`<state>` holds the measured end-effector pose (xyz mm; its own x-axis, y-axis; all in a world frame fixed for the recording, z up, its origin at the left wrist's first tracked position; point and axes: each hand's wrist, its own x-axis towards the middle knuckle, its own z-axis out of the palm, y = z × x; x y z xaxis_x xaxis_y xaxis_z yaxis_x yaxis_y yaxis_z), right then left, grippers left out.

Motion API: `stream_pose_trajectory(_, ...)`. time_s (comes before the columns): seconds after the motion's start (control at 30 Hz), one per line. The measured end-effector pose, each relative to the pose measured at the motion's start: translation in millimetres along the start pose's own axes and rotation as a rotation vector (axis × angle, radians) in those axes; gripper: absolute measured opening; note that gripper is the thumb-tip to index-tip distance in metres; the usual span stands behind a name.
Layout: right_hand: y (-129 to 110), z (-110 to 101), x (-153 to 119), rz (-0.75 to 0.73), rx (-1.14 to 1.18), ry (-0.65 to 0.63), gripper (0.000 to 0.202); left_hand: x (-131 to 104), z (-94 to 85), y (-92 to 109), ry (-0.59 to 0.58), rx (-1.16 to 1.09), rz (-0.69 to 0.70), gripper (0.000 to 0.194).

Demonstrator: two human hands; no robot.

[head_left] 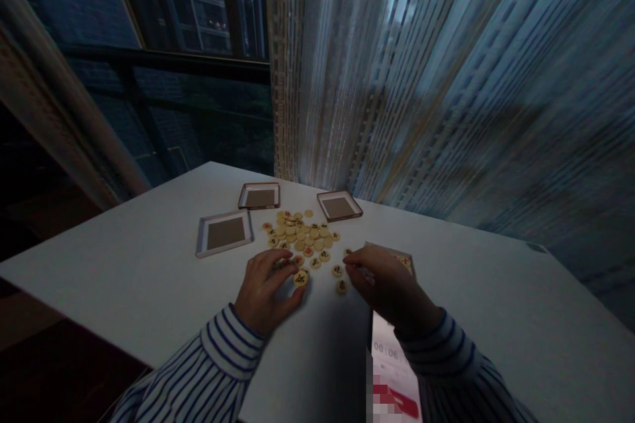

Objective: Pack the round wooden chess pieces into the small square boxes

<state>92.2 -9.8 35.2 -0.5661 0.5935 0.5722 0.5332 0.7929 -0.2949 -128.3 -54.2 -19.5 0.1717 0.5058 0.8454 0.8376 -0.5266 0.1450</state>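
Round disc (300,278) | gripped by its rim between left hand (262,287) thumb and finger, near edge of the loose discs (324,256) on the surface (163,238) | right hand (391,281): fingertips together, cannot tell if holding | likely light, stiff, smooth; best pinched by rim | yellowish, flat, dark-marked; shallow rectangular trays (226,234), brown-bottomed

Yellow discs (300,236), some marked red or black; sleeves (231,344) striped white and, dimly, perhaps blue.
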Motion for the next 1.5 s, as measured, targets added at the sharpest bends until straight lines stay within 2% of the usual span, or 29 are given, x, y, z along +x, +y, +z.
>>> stream_pose_trajectory(0.27, 17, -13, -34, 0.129, 0.081, 0.024, 0.010, 5, 3.4, 7, -0.071, -0.076, 0.021, 0.020)
stream_pose_trajectory(0.5, 27, -11, -56, 0.194, 0.035, 0.146, 0.010, 12, 5.6, 14, -0.128, -0.129, 0.003, 0.020)
stream_pose_trajectory(0.63, 31, -11, -60, 0.164, -0.002, 0.204, 0.011, 21, 9.9, 20, -0.137, -0.185, -0.049, 0.022)
stream_pose_trajectory(0.87, 35, -13, -62, 0.173, -0.089, 0.192, 0.015, 46, 20.0, 35, -0.141, -0.289, -0.149, 0.020)
stream_pose_trajectory(1.1, 38, -12, -63, 0.171, -0.172, 0.208, 0.018, 66, 31.9, 46, -0.233, -0.379, -0.306, 0.025)
stream_pose_trajectory(1.5, 52, -13, -71, 0.194, -0.242, 0.171, 0.016, 89, 52.5, 53, -0.318, -0.525, -0.406, 0.025)
